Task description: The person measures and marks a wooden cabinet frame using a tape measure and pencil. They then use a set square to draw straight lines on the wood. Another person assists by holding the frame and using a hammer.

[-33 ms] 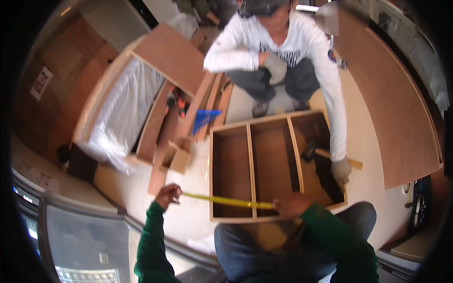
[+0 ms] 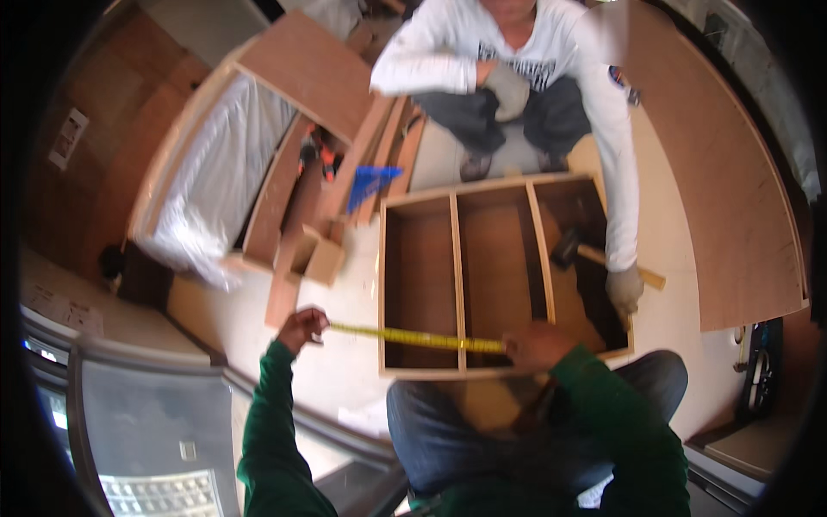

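A yellow tape measure (image 2: 405,336) is drawn out across the near part of an open wooden cabinet frame (image 2: 459,297) with three compartments. My left hand (image 2: 303,329) pinches the tape's left end, out beyond the frame's left side. Around the tape's other end my right hand (image 2: 543,346) is closed, over the near right part of the frame; the tape's case cannot be made out there. Inside the right compartment lies a mallet (image 2: 566,248), its wooden handle reaching over the frame's right side. A co-worker's gloved hand (image 2: 624,290) rests at that side.
Opposite me a person in a white top (image 2: 517,69) squats. To the left stand a plastic-wrapped cabinet (image 2: 215,172), wooden strips, a blue triangular square (image 2: 372,185) and a small cardboard box (image 2: 324,261). A large wooden panel (image 2: 724,189) lies at the right.
The whole scene sits slightly higher in the picture now. Both my hands keep the tape stretched as before; the co-worker's gloved hand stays at the frame's right side.
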`<state>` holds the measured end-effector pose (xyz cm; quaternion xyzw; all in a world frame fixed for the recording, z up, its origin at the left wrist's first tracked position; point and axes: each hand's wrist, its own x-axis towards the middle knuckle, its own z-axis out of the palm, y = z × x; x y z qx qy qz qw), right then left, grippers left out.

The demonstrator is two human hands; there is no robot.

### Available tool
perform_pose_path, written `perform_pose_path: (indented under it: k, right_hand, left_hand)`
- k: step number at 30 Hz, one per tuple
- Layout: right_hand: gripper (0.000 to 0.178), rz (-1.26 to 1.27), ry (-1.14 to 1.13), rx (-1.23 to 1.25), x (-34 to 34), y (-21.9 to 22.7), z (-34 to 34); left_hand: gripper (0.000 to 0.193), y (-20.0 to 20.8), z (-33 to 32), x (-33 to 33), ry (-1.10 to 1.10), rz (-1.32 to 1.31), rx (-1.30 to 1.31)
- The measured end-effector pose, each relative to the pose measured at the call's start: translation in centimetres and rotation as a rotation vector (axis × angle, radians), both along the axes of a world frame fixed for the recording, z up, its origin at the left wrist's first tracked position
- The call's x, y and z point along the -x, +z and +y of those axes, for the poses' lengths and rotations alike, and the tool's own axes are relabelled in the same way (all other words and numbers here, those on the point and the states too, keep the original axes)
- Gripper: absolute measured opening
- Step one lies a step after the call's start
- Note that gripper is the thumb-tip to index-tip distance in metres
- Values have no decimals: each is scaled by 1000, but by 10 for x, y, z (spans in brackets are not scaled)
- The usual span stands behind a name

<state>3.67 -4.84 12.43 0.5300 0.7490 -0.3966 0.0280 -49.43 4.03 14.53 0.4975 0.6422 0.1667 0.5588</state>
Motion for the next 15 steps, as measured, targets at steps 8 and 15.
perform_pose_path:
  k: [8, 15]
  right_hand:
    - [21, -325, -72, 37, -13, -24, -11]
    - [21, -474, -2, 45, -8, -56, -13]
  left_hand:
    - [8, -75, -15, -77, -613, 360, -269]
    - [6, -121, -32, -108, -871, 573, -230]
